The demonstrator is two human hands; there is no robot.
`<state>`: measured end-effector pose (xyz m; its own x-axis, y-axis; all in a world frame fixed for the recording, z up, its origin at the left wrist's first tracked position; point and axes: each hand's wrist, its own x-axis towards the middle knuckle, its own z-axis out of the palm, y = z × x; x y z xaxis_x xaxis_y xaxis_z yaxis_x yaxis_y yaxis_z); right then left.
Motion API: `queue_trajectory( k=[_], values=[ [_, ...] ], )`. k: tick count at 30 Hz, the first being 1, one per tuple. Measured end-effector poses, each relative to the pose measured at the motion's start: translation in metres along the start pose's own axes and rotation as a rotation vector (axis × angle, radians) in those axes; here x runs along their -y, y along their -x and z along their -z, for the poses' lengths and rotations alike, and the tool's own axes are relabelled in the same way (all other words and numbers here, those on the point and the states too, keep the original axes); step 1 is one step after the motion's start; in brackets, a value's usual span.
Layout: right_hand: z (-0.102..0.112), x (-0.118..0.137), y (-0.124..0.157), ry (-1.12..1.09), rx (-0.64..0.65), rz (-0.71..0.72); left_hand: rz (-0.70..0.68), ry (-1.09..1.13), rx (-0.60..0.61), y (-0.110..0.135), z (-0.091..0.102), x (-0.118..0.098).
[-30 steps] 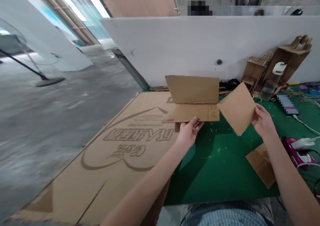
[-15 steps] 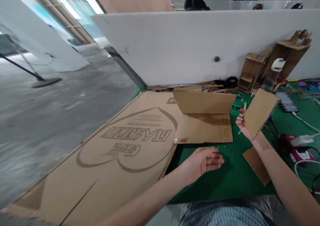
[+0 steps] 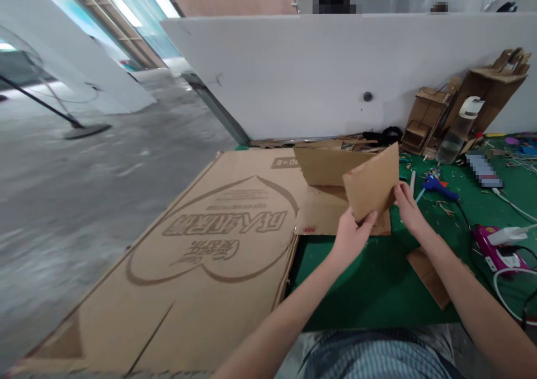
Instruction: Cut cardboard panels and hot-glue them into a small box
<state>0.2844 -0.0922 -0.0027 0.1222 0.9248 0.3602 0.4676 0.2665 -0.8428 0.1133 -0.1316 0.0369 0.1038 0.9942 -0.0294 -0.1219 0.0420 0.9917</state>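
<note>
A small rectangular cardboard piece [image 3: 372,183] is held up tilted between both hands. My left hand [image 3: 353,231] grips its lower edge, thumb on the near face. At its right edge, my right hand [image 3: 408,204] pinches the board. Behind it lies a folded cardboard sheet [image 3: 321,214], one panel flat and the other standing up at the back; the held piece hides part of it. The flat panel partly overlaps a large printed cardboard sheet [image 3: 188,312] on the left. Another cardboard scrap [image 3: 428,275] rests on the green table [image 3: 356,295] below my right forearm.
A blue glue gun [image 3: 440,188] lies right of my hands, near a magenta power strip [image 3: 495,247] with cables. Farther back are a phone [image 3: 484,170], a clear bottle [image 3: 455,133] and cardboard models [image 3: 482,88] against the white partition [image 3: 285,77].
My right hand has brought the cardboard piece left, over the folded sheet. My left hand, empty before, has risen and taken hold of its lower edge. The glue gun is now uncovered.
</note>
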Motion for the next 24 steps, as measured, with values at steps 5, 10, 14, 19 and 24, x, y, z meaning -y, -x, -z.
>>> queue_trajectory(
  k=[5, 10, 14, 19, 24],
  values=[
    [0.064, -0.026, -0.015, 0.752, -0.158, 0.023, 0.152, 0.337, 0.146, -0.035, 0.049, 0.005],
    [0.081, -0.058, -0.009, 1.069, -0.107, -0.163, 0.235, 0.436, 0.264, -0.045, 0.080, 0.015],
    [0.077, -0.064, -0.010, 1.133, -0.108, -0.248, 0.215, 0.411, 0.296, -0.039, 0.078, 0.016],
    [0.078, -0.064, -0.014, 1.182, -0.214, -0.380, 0.180, 0.326, 0.218, -0.034, 0.073, 0.011],
    [0.080, -0.067, -0.013, 1.079, -0.198, -0.405, 0.149, 0.270, 0.246, -0.033, 0.070, 0.014]
  ],
)
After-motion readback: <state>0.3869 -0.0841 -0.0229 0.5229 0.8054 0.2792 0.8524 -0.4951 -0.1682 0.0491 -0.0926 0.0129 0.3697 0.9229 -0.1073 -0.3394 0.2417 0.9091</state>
